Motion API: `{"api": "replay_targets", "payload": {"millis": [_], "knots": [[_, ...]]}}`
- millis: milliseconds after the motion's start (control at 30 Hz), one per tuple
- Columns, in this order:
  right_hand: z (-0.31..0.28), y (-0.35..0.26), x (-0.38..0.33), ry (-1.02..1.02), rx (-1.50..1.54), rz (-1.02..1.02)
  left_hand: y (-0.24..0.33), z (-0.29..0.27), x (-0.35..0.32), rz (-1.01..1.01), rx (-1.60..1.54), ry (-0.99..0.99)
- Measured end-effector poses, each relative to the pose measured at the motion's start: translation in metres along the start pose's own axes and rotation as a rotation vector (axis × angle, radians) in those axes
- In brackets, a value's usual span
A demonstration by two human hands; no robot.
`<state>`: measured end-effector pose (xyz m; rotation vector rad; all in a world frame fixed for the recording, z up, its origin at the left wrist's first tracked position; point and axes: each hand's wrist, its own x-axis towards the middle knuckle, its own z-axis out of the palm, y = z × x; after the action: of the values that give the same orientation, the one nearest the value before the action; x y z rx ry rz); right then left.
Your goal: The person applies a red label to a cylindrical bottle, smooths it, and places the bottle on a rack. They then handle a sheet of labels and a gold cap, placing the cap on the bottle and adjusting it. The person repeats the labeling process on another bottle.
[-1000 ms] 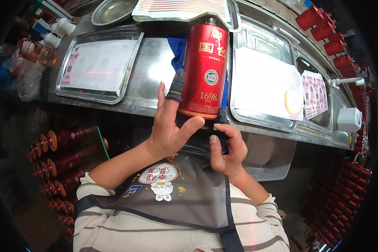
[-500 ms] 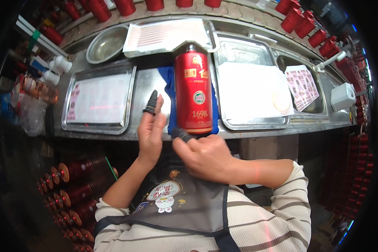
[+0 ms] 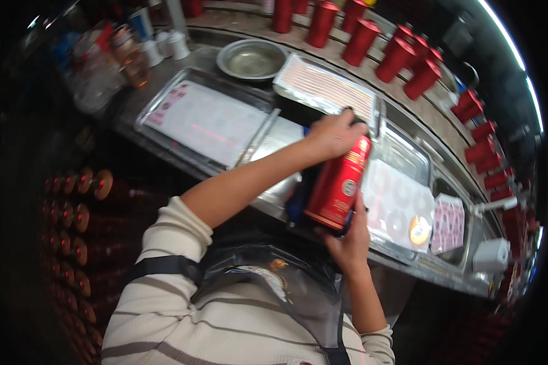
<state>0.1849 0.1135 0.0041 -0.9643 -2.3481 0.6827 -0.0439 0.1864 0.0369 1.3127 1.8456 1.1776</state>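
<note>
While fingers [image 3: 358, 214] of the left hand [image 3: 335, 137] and right hand [image 3: 349, 246] grasp the red bottle [image 3: 336, 190], paper-covered trays [image 3: 179, 146] flank it.

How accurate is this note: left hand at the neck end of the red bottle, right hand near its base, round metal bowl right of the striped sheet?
One error: the head view shows the round metal bowl left of the striped sheet. The rest stands: left hand at the neck end of the red bottle, right hand near its base.

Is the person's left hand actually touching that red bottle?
Touching: the head view shows the left hand curled over the top end of the red bottle, with no visible gap.
</note>
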Motion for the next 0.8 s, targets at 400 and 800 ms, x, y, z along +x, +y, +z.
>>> {"api": "replay_targets", "payload": {"millis": [400, 800], "knots": [[-0.001, -0.041, -0.021, -0.163, 0.35, -0.155, -0.032, -0.112, -0.099, 0.085, -0.299, 0.041], [0.04, -0.1, 0.013, -0.477, 0.149, -0.482, -0.043, -0.232, -0.349, -0.09, 0.643, 0.792]]}}
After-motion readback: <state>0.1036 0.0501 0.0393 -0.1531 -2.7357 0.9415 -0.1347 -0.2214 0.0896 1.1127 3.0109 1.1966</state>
